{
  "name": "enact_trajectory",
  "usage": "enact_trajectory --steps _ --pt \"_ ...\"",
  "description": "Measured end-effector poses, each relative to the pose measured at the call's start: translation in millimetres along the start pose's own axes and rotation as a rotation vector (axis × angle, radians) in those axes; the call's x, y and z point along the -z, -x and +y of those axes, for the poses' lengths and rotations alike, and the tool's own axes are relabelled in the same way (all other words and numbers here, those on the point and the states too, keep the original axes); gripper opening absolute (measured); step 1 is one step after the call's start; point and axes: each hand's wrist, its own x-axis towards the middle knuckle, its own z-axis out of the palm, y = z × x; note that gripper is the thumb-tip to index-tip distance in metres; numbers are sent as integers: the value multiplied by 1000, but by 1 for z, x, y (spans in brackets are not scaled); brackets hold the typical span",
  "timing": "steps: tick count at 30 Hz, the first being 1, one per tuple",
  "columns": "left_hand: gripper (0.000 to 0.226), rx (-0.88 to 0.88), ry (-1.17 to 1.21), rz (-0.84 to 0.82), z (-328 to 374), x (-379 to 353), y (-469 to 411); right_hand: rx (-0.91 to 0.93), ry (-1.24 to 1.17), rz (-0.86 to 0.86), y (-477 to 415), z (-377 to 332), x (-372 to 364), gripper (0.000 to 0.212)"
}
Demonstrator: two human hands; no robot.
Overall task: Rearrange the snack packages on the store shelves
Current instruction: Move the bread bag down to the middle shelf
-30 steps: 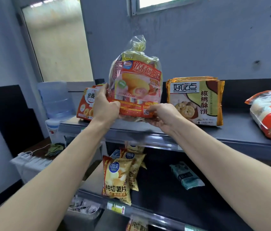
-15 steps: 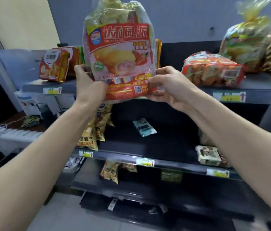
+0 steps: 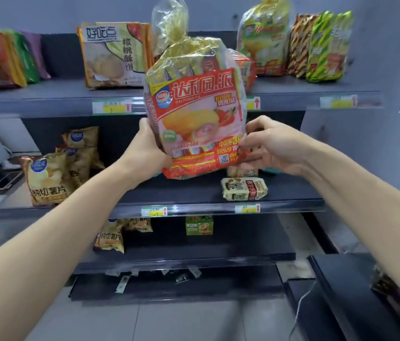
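I hold a big clear bag of pies with a red label upright in front of the shelves, off any shelf. My left hand grips its lower left edge. My right hand pinches its lower right corner. Behind the bag runs the top shelf, with a walnut-biscuit pack to the left and a similar yellow-green pie bag to the right. The middle shelf lies just below the bag.
Striped packs stand at the top shelf's right end, coloured packs at its left. Crisp bags stand on the middle shelf's left, a small cream pack on its right. The lower shelf holds crisp bags and a green box.
The pie bag has come off the top shelf and moved right and lower, now in front of the middle shelf. Both hands still hold it. My view has shifted right.
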Motion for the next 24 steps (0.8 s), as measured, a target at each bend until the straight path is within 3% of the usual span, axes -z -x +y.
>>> enact_trajectory --steps 24 --pt "59 68 -100 -138 -76 -39 -15 -203 -119 16 -29 91 -1 41"
